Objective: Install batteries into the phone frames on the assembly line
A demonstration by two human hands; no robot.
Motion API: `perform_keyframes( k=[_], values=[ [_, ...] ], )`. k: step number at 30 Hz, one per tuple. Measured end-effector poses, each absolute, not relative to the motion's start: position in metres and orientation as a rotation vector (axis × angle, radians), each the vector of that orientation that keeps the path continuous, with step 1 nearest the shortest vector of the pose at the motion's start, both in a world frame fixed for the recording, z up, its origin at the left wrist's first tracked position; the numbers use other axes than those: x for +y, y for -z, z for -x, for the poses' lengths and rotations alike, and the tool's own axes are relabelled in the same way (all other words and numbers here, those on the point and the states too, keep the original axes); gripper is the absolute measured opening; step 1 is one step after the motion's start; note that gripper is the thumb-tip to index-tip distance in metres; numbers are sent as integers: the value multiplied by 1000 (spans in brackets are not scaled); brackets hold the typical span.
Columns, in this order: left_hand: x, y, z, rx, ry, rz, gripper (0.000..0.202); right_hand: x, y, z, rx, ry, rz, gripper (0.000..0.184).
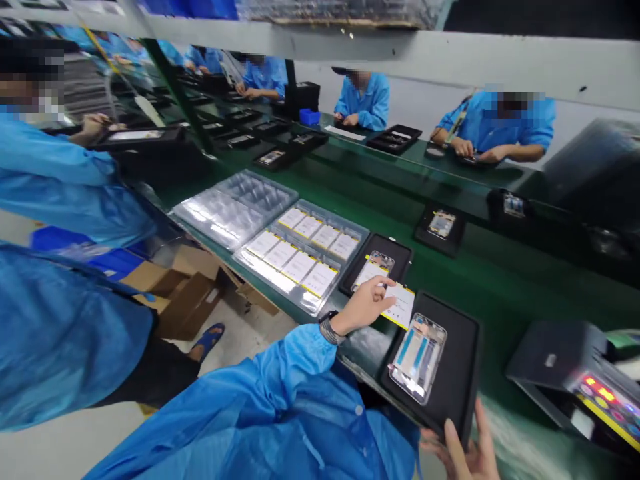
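My left hand (367, 307), a dark band on its wrist, pinches a white, yellow-edged phone battery (401, 308) by its left side. The battery is just above and left of an opened phone frame (419, 357) with two blue strips inside. That frame lies in a black tray (457, 363), whose near right corner my right hand (465, 447) grips, thumb on the rim. Beyond my left hand, a second black tray (400, 250) carries another phone frame (383, 259) with a white battery in it.
A clear plastic tray (357, 230) of several white batteries stands left, beside a clear tray stack (220, 213). A device with a red display (575, 387) sits at right. Other trays line the green bench (370, 197). Co-workers in blue sit opposite; others stand at left near cardboard boxes (187, 293).
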State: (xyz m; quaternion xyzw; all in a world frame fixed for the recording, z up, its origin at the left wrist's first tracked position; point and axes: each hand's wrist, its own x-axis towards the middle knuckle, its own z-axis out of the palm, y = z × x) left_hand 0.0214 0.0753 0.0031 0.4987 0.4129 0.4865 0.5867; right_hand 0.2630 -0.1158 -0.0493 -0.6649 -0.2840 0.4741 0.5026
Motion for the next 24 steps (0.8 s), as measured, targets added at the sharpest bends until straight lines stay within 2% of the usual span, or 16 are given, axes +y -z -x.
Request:
perform_keyframes(
  k=[3, 6, 9, 12, 24],
  values=[
    [66, 4, -43, 914, -1008, -1170, 34, -125, 43, -268, -879, -1032, 1778, 114],
    [65, 12, -56, 938, -883, -1251, 40, -131, 32, -269, -1229, -617, 1985, 79],
    [67, 16, -63, 958, -787, -1359, 41, -126, 28, -265, -1466, -274, 2055, 59],
    [62, 14, -64, 965, -717, -1433, 40, -117, 32, -259, -1619, -147, 1995, 54],
    [26, 20, -62, 1120, -506, -1621, 43, -112, 48, -256, -1582, -194, 1923, 48]
  ],
)
